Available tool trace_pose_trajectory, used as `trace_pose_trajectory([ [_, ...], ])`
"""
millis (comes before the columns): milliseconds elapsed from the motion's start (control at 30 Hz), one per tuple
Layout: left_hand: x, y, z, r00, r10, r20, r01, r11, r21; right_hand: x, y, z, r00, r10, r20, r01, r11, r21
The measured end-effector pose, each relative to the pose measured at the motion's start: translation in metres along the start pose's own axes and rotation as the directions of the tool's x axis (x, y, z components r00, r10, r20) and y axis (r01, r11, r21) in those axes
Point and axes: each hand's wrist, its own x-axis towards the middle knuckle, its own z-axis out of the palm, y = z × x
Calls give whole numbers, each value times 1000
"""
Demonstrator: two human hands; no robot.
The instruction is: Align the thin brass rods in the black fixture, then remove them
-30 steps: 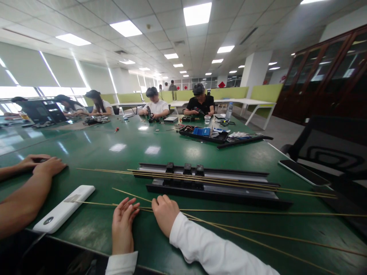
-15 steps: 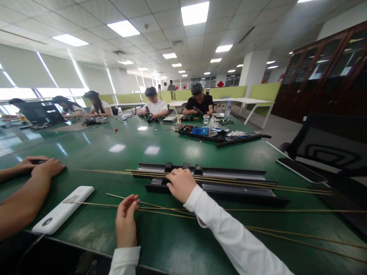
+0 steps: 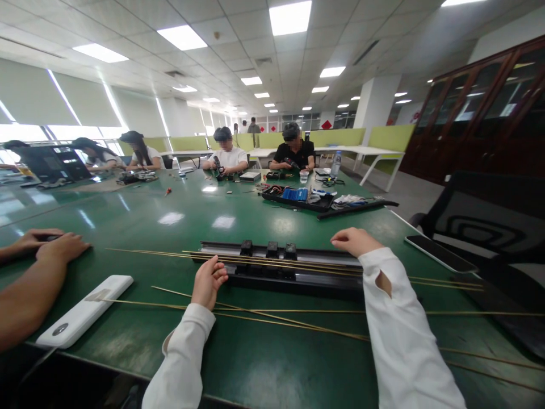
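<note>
A long black rail [image 3: 298,267] with three small black blocks [image 3: 268,250] on it lies across the green table [image 3: 255,221]. Thin brass rods [image 3: 170,254] rest on and in front of it. My left hand [image 3: 207,281] sits at the rail's left end, its fingers curled against the end and the rods there. Over the far edge of the rail's right half, my right hand [image 3: 353,240] hovers with the fingers loosely bent and nothing in it.
A white flat device [image 3: 80,311] lies at the left near another person's forearms [image 3: 38,267]. A phone [image 3: 440,254] lies at the right edge by a black chair [image 3: 489,221]. A black tray of parts [image 3: 298,197] sits farther back. Several people work at the far end.
Both hands left the loose rods near me. The right one went to the rail's middle, then out to its far right side. The left one moved up to the rail's left end.
</note>
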Motion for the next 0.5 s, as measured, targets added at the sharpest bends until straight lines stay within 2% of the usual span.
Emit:
trace_pose_trajectory([
  [133, 14, 6, 2, 994, -111, 20, 110, 993, 52, -10, -17, -9, 981, -73, -182, 80, 996, 30],
  [233, 28, 13, -2, 979, -195, 57, 189, 978, 92, -31, -24, 7, 924, -201, -326, 216, 976, 11],
  [300, 36, 18, -8, 943, -308, 123, 290, 946, 145, -47, -25, 25, 881, -283, -380, 290, 956, -40],
  [367, 42, 21, -13, 928, -337, 156, 309, 935, 176, -61, -23, 42, 852, -330, -407, 310, 944, -116],
  [500, 41, 22, -20, 935, -293, 201, 272, 954, 125, -73, -22, 64, 832, -392, -393, 334, 919, -208],
])
